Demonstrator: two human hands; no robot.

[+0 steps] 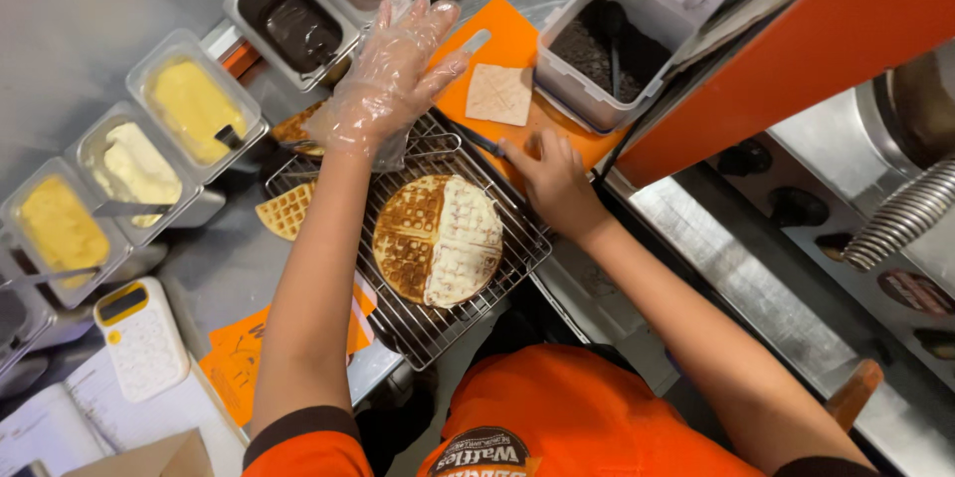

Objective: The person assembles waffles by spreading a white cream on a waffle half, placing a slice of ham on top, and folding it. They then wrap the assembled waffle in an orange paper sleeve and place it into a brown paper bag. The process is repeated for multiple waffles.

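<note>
A round waffle point(438, 238) lies on a wire rack point(453, 328), its right half spread with white cream and its left half bare and browned. My left hand point(388, 74), in a clear plastic glove, hovers over the rack's far corner with fingers spread and nothing in it. My bare right hand point(552, 179) rests on the near edge of an orange board point(517, 39), fingers curled beside a thin dark handle; whether it grips the handle is unclear. A square pale waffle piece point(497, 94) lies on the board.
Tubs of spreads line the left: dark chocolate point(288, 19), yellow point(189, 104), white cream point(134, 169), yellow point(60, 228). A tub of dark crumbs point(607, 49) stands behind the board. A waffle quarter point(286, 210), a calculator point(139, 338) and orange papers point(239, 363) lie on the counter.
</note>
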